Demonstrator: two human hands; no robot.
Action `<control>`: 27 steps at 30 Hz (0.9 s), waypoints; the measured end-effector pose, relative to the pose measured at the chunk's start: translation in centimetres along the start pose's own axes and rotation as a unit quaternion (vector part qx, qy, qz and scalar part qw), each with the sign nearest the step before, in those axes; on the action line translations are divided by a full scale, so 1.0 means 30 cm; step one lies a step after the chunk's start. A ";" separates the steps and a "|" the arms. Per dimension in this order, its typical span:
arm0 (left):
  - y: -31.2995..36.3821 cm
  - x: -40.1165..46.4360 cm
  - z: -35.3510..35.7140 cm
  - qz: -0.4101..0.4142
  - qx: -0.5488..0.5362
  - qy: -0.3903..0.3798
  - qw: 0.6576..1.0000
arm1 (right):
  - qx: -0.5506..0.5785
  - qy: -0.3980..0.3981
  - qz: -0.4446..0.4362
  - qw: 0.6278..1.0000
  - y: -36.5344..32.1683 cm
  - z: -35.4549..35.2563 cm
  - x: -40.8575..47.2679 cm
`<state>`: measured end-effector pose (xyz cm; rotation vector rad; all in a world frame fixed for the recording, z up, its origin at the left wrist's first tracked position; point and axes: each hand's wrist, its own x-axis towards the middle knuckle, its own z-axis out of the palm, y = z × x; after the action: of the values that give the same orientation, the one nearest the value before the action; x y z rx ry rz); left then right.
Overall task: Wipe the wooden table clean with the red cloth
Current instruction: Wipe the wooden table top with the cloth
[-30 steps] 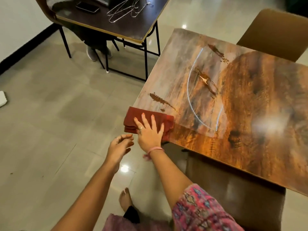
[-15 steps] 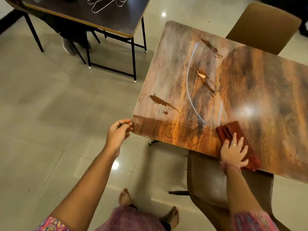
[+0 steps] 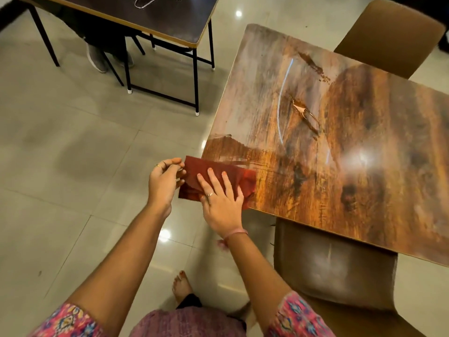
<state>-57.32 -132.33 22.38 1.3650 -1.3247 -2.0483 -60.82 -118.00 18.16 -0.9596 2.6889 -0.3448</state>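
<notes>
Since half a second ago, red cloth [image 3: 220,177] returns to wooden table [image 3: 340,152] corner; our flat right hand [image 3: 222,203] presses it, left hand [image 3: 164,183] pinches its overhanging edge.

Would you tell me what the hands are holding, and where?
The left hand pinches the red cloth at its overhanging left edge; the right hand presses it flat.

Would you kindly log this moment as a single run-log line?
right hand flat on red cloth at wooden table near corner | left hand pinching cloth overhang | two brown smears unwiped
</notes>
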 end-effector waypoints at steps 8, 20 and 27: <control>-0.016 0.021 0.006 -0.012 0.012 -0.011 1.000 | -0.003 -0.035 0.040 0.999 0.164 -0.133 0.331; -0.059 0.023 -0.003 -0.014 0.048 -0.011 0.999 | 0.009 0.018 0.108 0.994 0.102 -0.066 0.167; 0.008 0.067 0.155 0.014 0.149 -0.031 0.988 | 0.001 -0.009 0.074 0.997 0.153 -0.049 -0.042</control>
<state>-62.32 -131.49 21.99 1.3998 -1.7242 -1.9462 -63.02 -113.52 18.34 -0.7527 2.7231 -0.3074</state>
